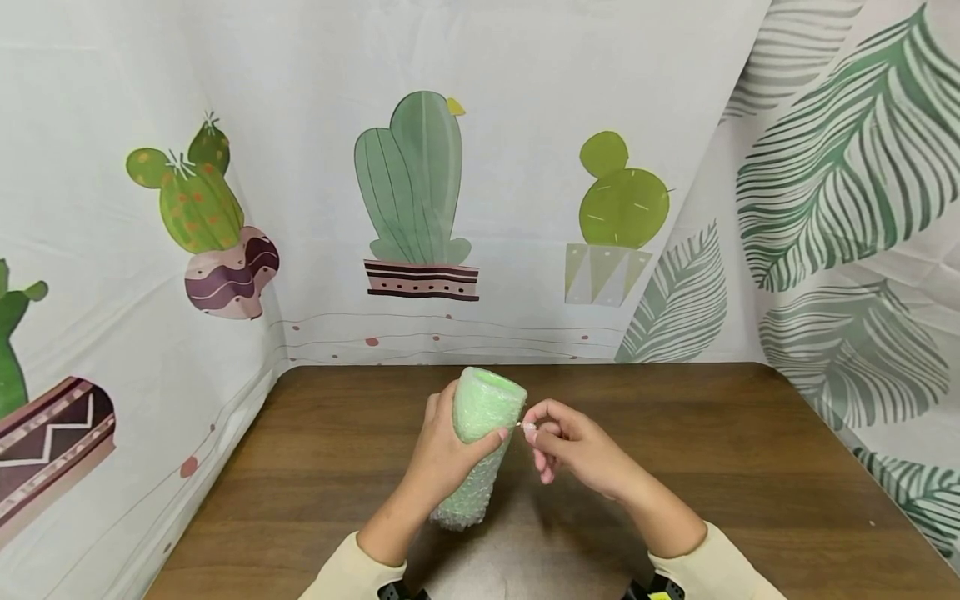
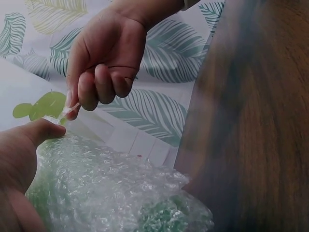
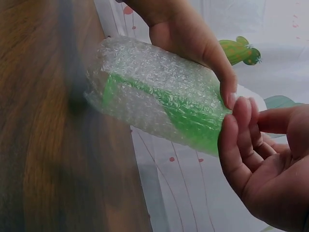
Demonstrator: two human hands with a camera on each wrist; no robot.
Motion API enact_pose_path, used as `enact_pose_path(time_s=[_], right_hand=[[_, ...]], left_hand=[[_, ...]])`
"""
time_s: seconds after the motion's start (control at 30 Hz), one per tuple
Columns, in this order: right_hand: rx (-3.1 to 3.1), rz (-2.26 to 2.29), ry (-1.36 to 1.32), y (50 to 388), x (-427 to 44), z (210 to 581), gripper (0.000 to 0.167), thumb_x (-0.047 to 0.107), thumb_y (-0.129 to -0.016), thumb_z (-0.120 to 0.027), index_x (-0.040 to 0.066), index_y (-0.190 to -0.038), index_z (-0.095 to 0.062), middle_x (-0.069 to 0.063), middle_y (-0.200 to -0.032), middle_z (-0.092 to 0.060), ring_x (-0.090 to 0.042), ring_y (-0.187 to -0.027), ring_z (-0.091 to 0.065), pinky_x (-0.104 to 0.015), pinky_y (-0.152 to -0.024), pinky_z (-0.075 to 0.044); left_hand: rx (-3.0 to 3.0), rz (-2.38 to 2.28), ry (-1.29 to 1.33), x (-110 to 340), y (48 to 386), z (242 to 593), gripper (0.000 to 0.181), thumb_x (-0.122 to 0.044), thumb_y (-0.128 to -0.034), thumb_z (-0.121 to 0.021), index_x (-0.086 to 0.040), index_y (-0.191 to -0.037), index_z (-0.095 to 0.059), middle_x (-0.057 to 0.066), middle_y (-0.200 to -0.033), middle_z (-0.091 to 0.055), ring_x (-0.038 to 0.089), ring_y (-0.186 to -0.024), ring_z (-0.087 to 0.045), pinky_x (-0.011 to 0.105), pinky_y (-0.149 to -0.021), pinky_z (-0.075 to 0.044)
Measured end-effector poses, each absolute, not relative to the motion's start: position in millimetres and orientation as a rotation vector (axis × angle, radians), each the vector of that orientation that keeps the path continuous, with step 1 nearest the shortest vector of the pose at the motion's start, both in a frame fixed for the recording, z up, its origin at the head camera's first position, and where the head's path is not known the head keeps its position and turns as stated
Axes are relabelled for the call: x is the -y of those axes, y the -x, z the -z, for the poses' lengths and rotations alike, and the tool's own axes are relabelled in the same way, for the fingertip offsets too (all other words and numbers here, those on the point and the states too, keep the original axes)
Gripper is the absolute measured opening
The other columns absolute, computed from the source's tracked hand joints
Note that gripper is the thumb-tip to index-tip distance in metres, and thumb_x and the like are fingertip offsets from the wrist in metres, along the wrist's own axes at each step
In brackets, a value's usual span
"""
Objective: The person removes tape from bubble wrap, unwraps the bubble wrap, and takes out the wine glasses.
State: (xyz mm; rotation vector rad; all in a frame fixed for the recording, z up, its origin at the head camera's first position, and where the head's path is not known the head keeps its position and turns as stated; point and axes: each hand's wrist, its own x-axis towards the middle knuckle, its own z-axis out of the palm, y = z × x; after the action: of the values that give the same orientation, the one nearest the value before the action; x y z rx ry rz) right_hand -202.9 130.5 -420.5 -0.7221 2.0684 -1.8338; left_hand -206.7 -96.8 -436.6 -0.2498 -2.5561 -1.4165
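A light green cylinder in bubble wrap [image 1: 480,450] stands tilted above the table in the head view, its rounded top edge uppermost. My left hand [image 1: 444,450] grips it from the left, the thumb lying across the front. Just right of the wrap, my right hand [image 1: 573,446] pinches a small whitish strip [image 2: 70,109] between thumb and forefinger. That strip reaches toward the left thumb at the wrap's edge; whether it is tape or plastic I cannot tell. The right wrist view shows the wrapped green thing [image 3: 159,92] lengthwise, with the pinched strip hidden behind fingers.
A brown wooden table [image 1: 315,467] lies beneath both hands. White cloth [image 1: 525,67] printed with cacti and leaves hangs behind the table and along its sides. A tiny pale speck [image 1: 872,523] lies on the table at the right.
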Motion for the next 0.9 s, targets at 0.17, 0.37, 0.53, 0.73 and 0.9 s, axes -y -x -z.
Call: enact_pose_path(time_s=[0.17,0.37,0.53,0.73,0.9], right_hand=[[-2.045,1.839,0.719,202.8,-130.3,420.8,0.021,0.013,-0.104,-0.054,-0.006,-0.112,-0.051,-0.008,-0.075,-0.060,-0.015,-0.062,-0.065,-0.040,-0.062,-0.061],[-2.060,1.825,0.669,203.0,-127.6,423.6,0.027,0.016,-0.102,-0.060,-0.009,-0.108,-0.050,-0.007,-0.075,-0.060,-0.014,-0.061,-0.065,-0.042,-0.062,-0.061],[-2.068,1.820,0.690,201.8,-126.0,425.5,0.024,0.014,-0.104,-0.056,-0.009,-0.107,-0.051,-0.010,-0.077,-0.063,-0.017,-0.063,-0.068,-0.045,-0.064,-0.061],[-2.055,1.813,0.714,199.9,-124.3,424.6,0.020,0.011,-0.105,-0.050,-0.009,-0.107,-0.051,-0.011,-0.079,-0.065,-0.018,-0.064,-0.069,-0.049,-0.067,-0.061],[-2.053,1.798,0.712,199.1,-122.8,424.2,0.018,0.010,-0.104,-0.049,-0.007,-0.105,-0.053,-0.011,-0.078,-0.065,-0.018,-0.064,-0.070,-0.048,-0.065,-0.061]], left_hand=[[2.559,1.421,0.270,96.6,206.0,437.2,0.096,-0.050,-0.0736,-0.084,-0.020,-0.152,-0.038,0.009,-0.131,-0.048,0.022,-0.102,-0.058,0.039,-0.084,-0.052],[2.571,1.436,0.304,95.0,202.8,437.7,0.094,-0.052,-0.0743,-0.084,-0.023,-0.152,-0.038,0.009,-0.133,-0.047,0.021,-0.101,-0.058,0.039,-0.083,-0.051],[2.577,1.396,0.304,93.5,201.2,437.9,0.094,-0.052,-0.0742,-0.084,-0.023,-0.151,-0.038,0.008,-0.133,-0.046,0.021,-0.102,-0.058,0.039,-0.084,-0.051],[2.575,1.368,0.308,92.8,201.3,438.0,0.094,-0.050,-0.0729,-0.084,-0.022,-0.150,-0.039,0.009,-0.133,-0.046,0.021,-0.103,-0.056,0.039,-0.084,-0.051],[2.556,1.341,0.308,92.1,201.8,438.7,0.094,-0.047,-0.0714,-0.086,-0.022,-0.149,-0.041,0.009,-0.133,-0.046,0.021,-0.105,-0.056,0.040,-0.086,-0.050]])
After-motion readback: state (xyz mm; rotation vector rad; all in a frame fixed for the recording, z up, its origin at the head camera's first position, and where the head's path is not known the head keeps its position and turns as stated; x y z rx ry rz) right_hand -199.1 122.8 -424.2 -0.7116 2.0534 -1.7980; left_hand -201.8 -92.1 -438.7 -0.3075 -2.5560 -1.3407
